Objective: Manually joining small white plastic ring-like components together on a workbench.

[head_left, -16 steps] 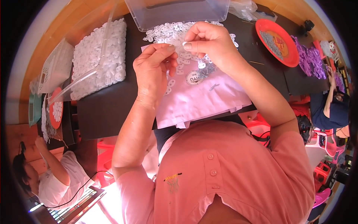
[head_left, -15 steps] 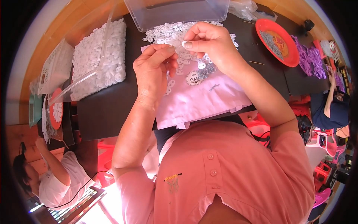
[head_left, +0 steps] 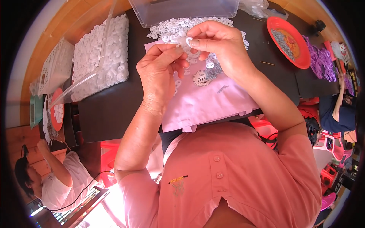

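Note:
My right hand (head_left: 228, 49) pinches a small white plastic piece with a hole (head_left: 189, 41) between thumb and fingertips. Just left of it, my left hand (head_left: 160, 66) is closed in a pinch; whatever its fingertips hold is too small to make out. Both hands are raised over a pink cloth bag (head_left: 213, 106) lying on the dark table. Beyond them spreads a heap of similar white pieces (head_left: 175, 26). A little pile of thin grey metal bits (head_left: 213, 72) lies on the bag, with a few more nearer me.
At left stands a clear bin packed with white pieces (head_left: 100, 57). A clear plastic box (head_left: 186, 9) is at the back. To the right are a red plate (head_left: 304, 57) of grey bits and purple strips (head_left: 321, 60). People sit at both sides.
The view has shifted slightly. Both hands keep their pinches close together, and the white piece in my right fingers now shows more of its hole.

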`<move>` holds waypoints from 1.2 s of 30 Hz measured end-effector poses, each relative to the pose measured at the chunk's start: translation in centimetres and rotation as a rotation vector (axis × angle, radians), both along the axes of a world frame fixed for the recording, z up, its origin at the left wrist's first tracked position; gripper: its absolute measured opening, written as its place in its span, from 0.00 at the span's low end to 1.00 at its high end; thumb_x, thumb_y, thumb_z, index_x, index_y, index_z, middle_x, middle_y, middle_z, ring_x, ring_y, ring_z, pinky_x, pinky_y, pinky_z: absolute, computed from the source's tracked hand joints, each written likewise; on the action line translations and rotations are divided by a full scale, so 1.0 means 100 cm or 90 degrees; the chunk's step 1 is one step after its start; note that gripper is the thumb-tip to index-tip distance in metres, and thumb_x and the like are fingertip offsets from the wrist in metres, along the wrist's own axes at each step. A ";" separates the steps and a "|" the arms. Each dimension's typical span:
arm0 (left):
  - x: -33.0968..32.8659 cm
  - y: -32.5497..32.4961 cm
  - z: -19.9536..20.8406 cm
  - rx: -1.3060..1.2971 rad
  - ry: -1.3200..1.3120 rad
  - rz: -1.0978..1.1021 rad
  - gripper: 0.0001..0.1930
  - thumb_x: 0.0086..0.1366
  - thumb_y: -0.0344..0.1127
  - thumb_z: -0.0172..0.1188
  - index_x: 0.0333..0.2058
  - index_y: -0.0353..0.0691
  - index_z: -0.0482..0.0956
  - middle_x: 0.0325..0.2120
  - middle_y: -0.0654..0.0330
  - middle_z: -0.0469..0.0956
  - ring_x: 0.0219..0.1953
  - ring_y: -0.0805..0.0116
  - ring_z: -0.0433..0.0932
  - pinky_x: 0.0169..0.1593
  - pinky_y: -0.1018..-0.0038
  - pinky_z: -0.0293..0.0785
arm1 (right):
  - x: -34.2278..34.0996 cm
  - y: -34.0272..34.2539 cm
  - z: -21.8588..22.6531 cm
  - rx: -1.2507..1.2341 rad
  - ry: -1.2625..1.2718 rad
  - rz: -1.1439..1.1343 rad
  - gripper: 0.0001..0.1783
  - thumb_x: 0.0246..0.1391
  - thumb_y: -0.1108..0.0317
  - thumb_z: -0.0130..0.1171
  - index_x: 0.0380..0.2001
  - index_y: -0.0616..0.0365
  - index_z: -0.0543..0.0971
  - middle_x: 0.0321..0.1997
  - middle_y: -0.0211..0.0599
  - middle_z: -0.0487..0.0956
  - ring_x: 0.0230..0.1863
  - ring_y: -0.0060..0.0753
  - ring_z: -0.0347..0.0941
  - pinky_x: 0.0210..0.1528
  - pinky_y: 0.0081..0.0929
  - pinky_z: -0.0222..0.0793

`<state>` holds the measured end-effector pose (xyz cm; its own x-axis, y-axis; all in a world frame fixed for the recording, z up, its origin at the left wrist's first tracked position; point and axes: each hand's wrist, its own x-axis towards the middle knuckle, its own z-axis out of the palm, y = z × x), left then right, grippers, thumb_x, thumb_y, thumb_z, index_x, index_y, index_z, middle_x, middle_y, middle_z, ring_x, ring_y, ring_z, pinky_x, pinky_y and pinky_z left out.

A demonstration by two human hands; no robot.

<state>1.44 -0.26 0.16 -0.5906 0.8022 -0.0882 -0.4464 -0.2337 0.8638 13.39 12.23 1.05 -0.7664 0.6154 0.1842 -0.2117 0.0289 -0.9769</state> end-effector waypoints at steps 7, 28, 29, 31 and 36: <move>0.001 -0.001 0.001 0.004 0.004 0.005 0.04 0.59 0.23 0.61 0.32 0.29 0.75 0.25 0.50 0.80 0.21 0.66 0.78 0.21 0.76 0.69 | 0.001 -0.002 0.000 0.047 0.007 0.011 0.08 0.55 0.76 0.61 0.39 0.63 0.80 0.34 0.32 0.81 0.33 0.20 0.76 0.30 0.17 0.69; 0.017 -0.003 0.004 0.067 0.271 -0.042 0.15 0.56 0.20 0.67 0.43 0.31 0.77 0.29 0.58 0.81 0.28 0.77 0.77 0.26 0.83 0.72 | 0.017 0.010 0.015 -0.005 -0.038 0.134 0.09 0.55 0.72 0.61 0.38 0.63 0.79 0.29 0.30 0.79 0.27 0.18 0.74 0.28 0.16 0.68; 0.017 -0.003 0.002 0.073 0.279 -0.036 0.14 0.56 0.20 0.67 0.42 0.31 0.78 0.28 0.59 0.80 0.28 0.78 0.77 0.26 0.83 0.71 | 0.017 0.010 0.016 -0.006 -0.037 0.133 0.09 0.55 0.72 0.61 0.38 0.63 0.79 0.29 0.30 0.79 0.27 0.18 0.74 0.28 0.16 0.68; 0.016 -0.003 0.000 0.078 0.286 -0.031 0.14 0.56 0.20 0.67 0.42 0.31 0.78 0.28 0.59 0.80 0.28 0.79 0.76 0.26 0.84 0.71 | 0.018 0.011 0.020 0.013 -0.111 0.158 0.08 0.56 0.68 0.60 0.34 0.62 0.79 0.27 0.28 0.78 0.27 0.18 0.73 0.28 0.17 0.67; 0.016 -0.002 0.001 0.069 0.297 -0.024 0.14 0.55 0.20 0.68 0.41 0.31 0.78 0.27 0.60 0.80 0.27 0.80 0.75 0.26 0.84 0.71 | 0.019 0.013 0.020 0.021 -0.138 0.172 0.10 0.55 0.65 0.62 0.30 0.61 0.80 0.23 0.28 0.77 0.25 0.18 0.73 0.26 0.17 0.67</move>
<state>3.08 -0.50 0.28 -0.5178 0.8136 0.2644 -0.0275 -0.3247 0.9454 15.27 13.55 3.07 -0.9241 0.3819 0.0163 -0.0040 0.0329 -0.9994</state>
